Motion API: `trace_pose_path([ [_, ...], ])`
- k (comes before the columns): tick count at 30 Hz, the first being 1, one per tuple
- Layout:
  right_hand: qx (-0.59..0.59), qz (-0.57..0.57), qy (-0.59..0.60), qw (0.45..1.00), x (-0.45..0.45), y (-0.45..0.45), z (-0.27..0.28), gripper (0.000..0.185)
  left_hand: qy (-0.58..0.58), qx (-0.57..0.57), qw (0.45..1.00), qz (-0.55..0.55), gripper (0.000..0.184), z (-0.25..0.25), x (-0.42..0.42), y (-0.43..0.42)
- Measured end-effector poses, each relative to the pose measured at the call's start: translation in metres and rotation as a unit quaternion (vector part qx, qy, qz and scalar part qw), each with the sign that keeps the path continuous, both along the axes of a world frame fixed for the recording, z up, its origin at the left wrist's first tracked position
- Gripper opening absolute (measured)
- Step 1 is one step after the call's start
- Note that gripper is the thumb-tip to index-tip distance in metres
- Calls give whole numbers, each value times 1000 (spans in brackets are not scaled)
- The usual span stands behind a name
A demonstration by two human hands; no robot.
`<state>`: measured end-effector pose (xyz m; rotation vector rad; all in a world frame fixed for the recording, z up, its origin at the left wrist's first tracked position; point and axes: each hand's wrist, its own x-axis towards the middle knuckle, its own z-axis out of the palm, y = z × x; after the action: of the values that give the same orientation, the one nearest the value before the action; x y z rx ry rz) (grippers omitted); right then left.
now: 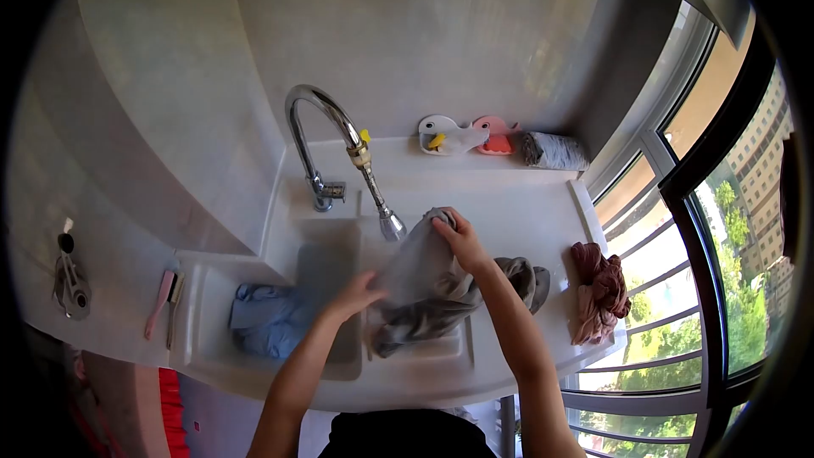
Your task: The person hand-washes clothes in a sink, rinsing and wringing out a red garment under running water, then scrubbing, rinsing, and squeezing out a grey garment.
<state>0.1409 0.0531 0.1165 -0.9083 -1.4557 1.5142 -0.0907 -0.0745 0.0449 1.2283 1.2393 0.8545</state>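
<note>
Here, Grey cloth: one end held up just beside the Tap, the rest bunched to its right and on its near side.
Raised end: blurred, spread between the hands; likely thin, limp and light enough for fingertips.
Folds: crumpled, soft-looking, darker than the raised part; whether wet cannot be told. If soaked, probably heavier, with a drag on the raised end and a slicker hold.
Fragility: low in all likelihood; a sharp pull at one thin edge would seem the main strain.
Best hold: a broad gathered fold in each hand, the bunch's weight shared; a pinch on a single layer looks less sure.
Right hand: right of the tap's nozzle, fingers and thumb clamped on the gathered top of the raised end.
Left hand: on the near side of the tap, at the blurred edge of the cloth; whether it grips cannot be told.
Blue cloth: in the Sink, left of the tap on its near side.
Red cloth: bunched, well right of the tap.
Roll: grey, right of the tap, by the wall.
Brushes: side by side, well left of the tap.
</note>
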Motion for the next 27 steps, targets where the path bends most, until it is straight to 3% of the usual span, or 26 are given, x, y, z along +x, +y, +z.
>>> trace_pose_path([
  [1, 61, -38, -6, 997, -1, 12, -8, 24, -71, -28, 997, 26, 39, 5, -2, 3],
  [2, 63, -37, -5, 997, -3, 20, -17, 24, -71, -25, 997, 28, 39, 9, 0, 5],
  [3, 81, -84, -88, 989, -4, 26, -27, 26, -205, -51, 973, 97, 41, 16, 10, 7],
  [4, 98, -131, -169, 972, -7, 25, -27, 29, -335, -77, 925, 163, 43, 21, 23, 7],
  [5, 101, -129, -169, 972, -12, 18, -30, 29, -457, -98, 855, 225, 45, 25, 35, 10],
  [7, 112, -159, -162, 967, -40, -22, -17, 31, -482, -87, 840, 235, 39, 10, 58, 28],
  [9, 82, -134, -133, 979, -66, -54, -18, 29, -499, -122, 827, 229, 37, 22, 78, 40],
  [11, 244, -91, -200, 944, -70, -64, -31, 31, -590, 7, 800, 105, 34, -32, 90, 55],
  [12, 230, -86, -242, 939, -66, -62, -29, 30, -632, 63, 772, 37, 33, -58, 97, 63],
  [13, 229, -88, -242, 939, -61, -55, -24, 30, -532, -72, 831, 144, 36, -32, 101, 57],
  [14, 220, -135, -304, 917, -56, -44, -17, 30, -410, -201, 855, 244, 38, -5, 106, 53],
  [15, 209, -183, -363, 890, -53, -36, -13, 30, -478, -198, 833, 193, 40, 53, 114, 42],
  [17, 210, -172, -366, 890, -59, -41, -13, 31, -450, -210, 842, 212, 37, 88, 109, 36],
  [18, 212, -159, -371, 890, -64, -45, -13, 32, -397, 21, 909, 128, 35, 45, 99, 51],
  [20, 196, -105, -352, 909, -76, -53, -20, 37, -582, -32, 809, 81, 34, -57, 69, 81],
  [21, 221, -62, -358, 905, -79, -58, -26, 41, -580, -32, 810, 83, 34, -47, 70, 75],
  [24, 161, -103, -370, 909, -75, -33, -39, 41, -480, -171, 840, 188, 38, 53, 91, 45],
  [25, 125, -127, -369, 912, -67, -24, -36, 41, -442, -222, 840, 223, 39, 66, 94, 37],
  [27, 128, -152, -372, 907, -68, -27, -36, 39, -448, -251, 831, 214, 44, 32, 100, 53],
])
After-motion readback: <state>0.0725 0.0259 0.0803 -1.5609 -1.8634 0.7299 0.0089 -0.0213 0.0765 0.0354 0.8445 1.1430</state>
